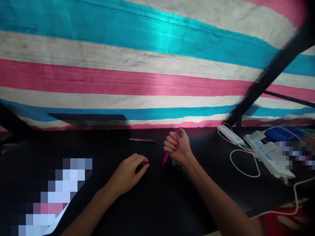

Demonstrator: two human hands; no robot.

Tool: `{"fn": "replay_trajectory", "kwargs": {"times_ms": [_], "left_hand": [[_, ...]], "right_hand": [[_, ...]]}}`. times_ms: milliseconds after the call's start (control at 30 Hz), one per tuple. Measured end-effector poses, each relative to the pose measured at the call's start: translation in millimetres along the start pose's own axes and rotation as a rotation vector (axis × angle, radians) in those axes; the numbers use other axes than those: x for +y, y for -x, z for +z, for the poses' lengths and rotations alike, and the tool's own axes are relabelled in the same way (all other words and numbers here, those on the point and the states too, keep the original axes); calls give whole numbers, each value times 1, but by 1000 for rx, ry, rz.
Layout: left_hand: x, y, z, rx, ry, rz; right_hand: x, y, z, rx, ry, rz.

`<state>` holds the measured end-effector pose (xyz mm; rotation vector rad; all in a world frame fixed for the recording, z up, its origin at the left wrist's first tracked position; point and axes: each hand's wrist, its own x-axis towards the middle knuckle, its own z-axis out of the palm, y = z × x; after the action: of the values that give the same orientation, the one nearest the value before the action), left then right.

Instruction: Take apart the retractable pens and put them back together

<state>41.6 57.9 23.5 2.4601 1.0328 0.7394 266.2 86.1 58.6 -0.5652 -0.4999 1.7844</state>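
Observation:
My right hand (pixel 177 147) is closed in a fist around a pink pen (pixel 166 158), which it holds raised over the black table (pixel 152 193); the pen's lower end points down to the left. My left hand (pixel 130 171) rests on the table with its fingers curled over a small dark thing that I cannot make out. Several other pens (pixel 176 164) lie just under my right wrist. A dark pen (pixel 142 140) lies alone on the table, farther back between the two hands.
A striped pink, white and blue cloth (pixel 137 62) hangs behind the table. A white device with a cable (pixel 231 135) and a white power strip (pixel 265 153) lie at the right. A black bar (pixel 270 70) slants up at the right.

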Motion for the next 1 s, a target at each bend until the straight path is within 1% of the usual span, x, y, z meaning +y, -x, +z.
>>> {"fn": "replay_trajectory", "kwargs": {"times_ms": [233,333,500,667,833,1000], "left_hand": [[-1,-1,0,-40,-22,-8],[-2,-1,1,-44,-27,-17],[-2,-1,0,-61,-21,-32],[-4,-1,0,-62,-19,-45],[-8,-1,1,-50,-28,-58],[-8,0,2,-56,-35,-43]], "right_hand": [[-5,-1,-1,41,-50,22],[-6,0,-1,27,-21,30],[-6,-1,-2,45,37,37],[-6,-2,-4,-13,64,54],[-8,-2,-5,37,86,49],[-8,-1,-5,45,77,64]]}}
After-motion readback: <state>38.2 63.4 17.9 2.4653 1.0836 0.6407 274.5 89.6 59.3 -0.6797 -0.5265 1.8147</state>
